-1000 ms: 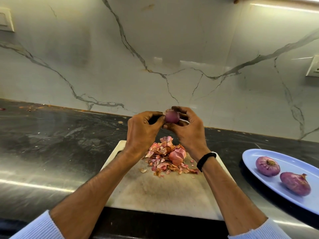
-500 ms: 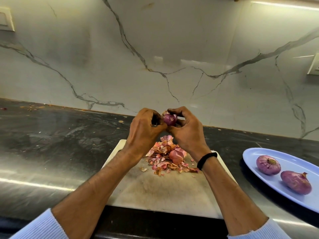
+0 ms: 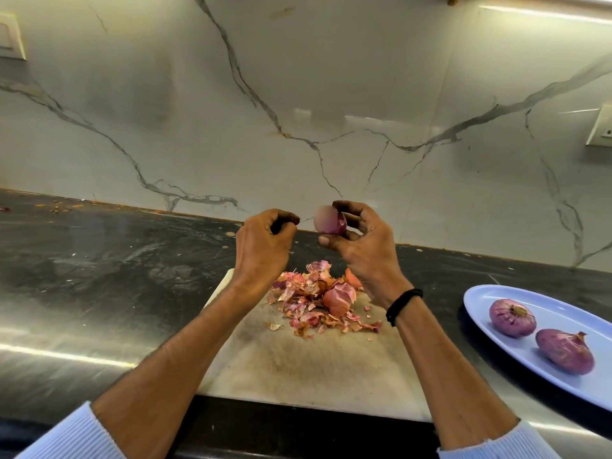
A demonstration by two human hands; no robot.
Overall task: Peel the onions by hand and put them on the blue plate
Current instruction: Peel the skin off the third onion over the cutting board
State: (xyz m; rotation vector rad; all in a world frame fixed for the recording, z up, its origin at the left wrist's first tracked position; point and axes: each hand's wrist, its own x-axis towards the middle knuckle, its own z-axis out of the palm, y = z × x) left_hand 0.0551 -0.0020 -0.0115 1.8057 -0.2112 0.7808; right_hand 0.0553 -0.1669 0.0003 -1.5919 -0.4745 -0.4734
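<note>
My right hand [image 3: 364, 250] grips a small purple onion [image 3: 331, 221] between thumb and fingertips, raised above the white cutting board [image 3: 314, 369]. My left hand [image 3: 265, 243] hovers just left of the onion with a small gap between them; its fingers are curled against the thumb and no skin shows between them. A heap of onion peels [image 3: 308, 303] lies on the board's far half, with a larger pinkish onion piece [image 3: 339, 298] in it. The blue plate [image 3: 563, 314] at the right holds two peeled onions [image 3: 512, 318] [image 3: 564, 351].
The board lies on a dark stone counter [image 3: 116, 276] that runs along a white marble wall [image 3: 298, 94]. Small crumbs dot the counter's far left. A wall socket [image 3: 602, 127] sits at the right edge, a switch plate [image 3: 10, 38] at the upper left.
Both hands were together on the onion. My left hand has come off it and moved slightly left, while my right hand has turned the onion and lifted it a little.
</note>
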